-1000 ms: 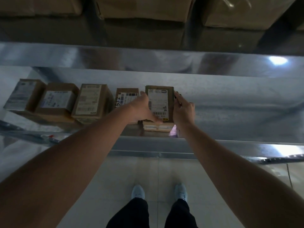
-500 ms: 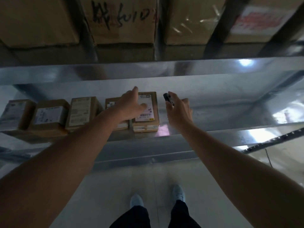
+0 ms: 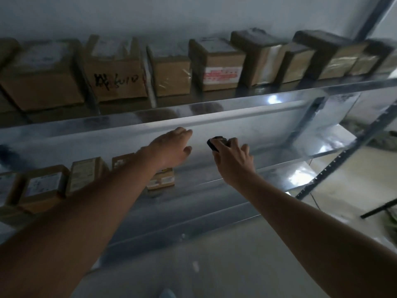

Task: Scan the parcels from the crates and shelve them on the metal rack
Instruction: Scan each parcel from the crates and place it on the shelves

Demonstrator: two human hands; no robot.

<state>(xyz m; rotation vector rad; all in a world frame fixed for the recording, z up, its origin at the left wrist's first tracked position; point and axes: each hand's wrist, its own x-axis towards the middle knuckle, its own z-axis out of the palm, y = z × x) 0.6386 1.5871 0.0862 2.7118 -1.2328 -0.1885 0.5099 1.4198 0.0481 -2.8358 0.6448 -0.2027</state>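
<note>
A: Two bare arms are out in front of the metal rack (image 3: 214, 117). The left hand (image 3: 171, 147) hangs above the lower shelf (image 3: 214, 175), fingers (image 3: 184, 133) spread loosely, nothing in them.

B: And the right?

A: The right hand (image 3: 234, 160) has its fingers curled around a small black scanner (image 3: 215, 143), thumb along its side, lifted clear of the shelf.

B: Count the parcels down there.

A: Five small parcels in one row on the lower shelf's left part. From the left: one cut off by the frame edge (image 3: 6, 186), one with a white label on top (image 3: 44, 186), a taller one (image 3: 86, 175), one mostly behind the left forearm (image 3: 121, 162), and the last parcel (image 3: 162, 179) peeking out under the left wrist, white labels on its front.

B: Is the left hand touching that last one?

A: No, the hand is above and beyond it, apart.

B: Upper shelf?

A: A row of bigger cartons (image 3: 171, 69). I count about ten, though the ends blur. One carries black handwriting (image 3: 117, 80); another has a red-and-white label (image 3: 221, 75). To the right of the small parcels the lower shelf is shiny bare metal.
</note>
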